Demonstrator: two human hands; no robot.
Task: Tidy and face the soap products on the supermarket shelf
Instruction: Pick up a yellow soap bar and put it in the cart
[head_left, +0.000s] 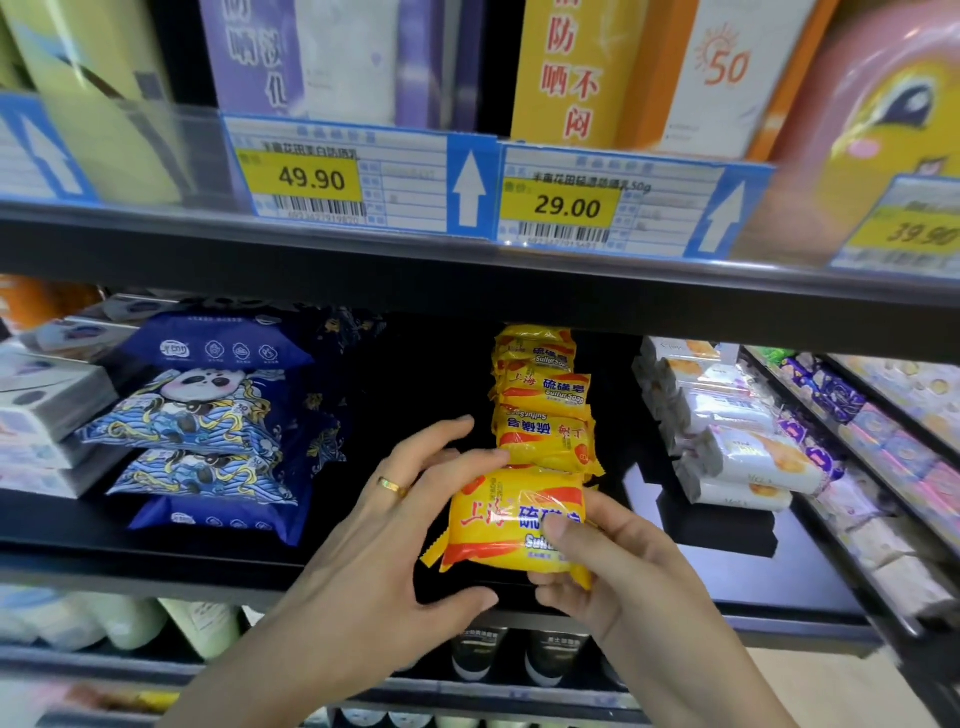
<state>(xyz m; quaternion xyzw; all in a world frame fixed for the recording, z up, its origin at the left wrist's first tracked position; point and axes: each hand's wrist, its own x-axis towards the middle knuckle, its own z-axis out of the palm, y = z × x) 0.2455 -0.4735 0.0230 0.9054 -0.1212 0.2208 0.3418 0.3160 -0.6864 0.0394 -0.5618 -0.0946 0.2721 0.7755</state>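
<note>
A yellow sulfur soap pack (511, 519) with red lettering sits at the front of the black middle shelf (208, 556), label facing me. My right hand (592, 566) grips its right end, thumb on the front. My left hand (395, 525), with a gold ring, cups its left side, fingertips touching the pack's top edge. Behind it a row of yellow soap packs (540, 395) runs toward the back; one of them (545, 439) lies with its label upside down.
Blue panda-print packs (202, 415) are stacked to the left, with white boxes (47, 405) beyond them. White soap bars (737, 447) are piled to the right. Price tags (358, 176) line the upper shelf edge. Bottles (478, 654) stand on the shelf below.
</note>
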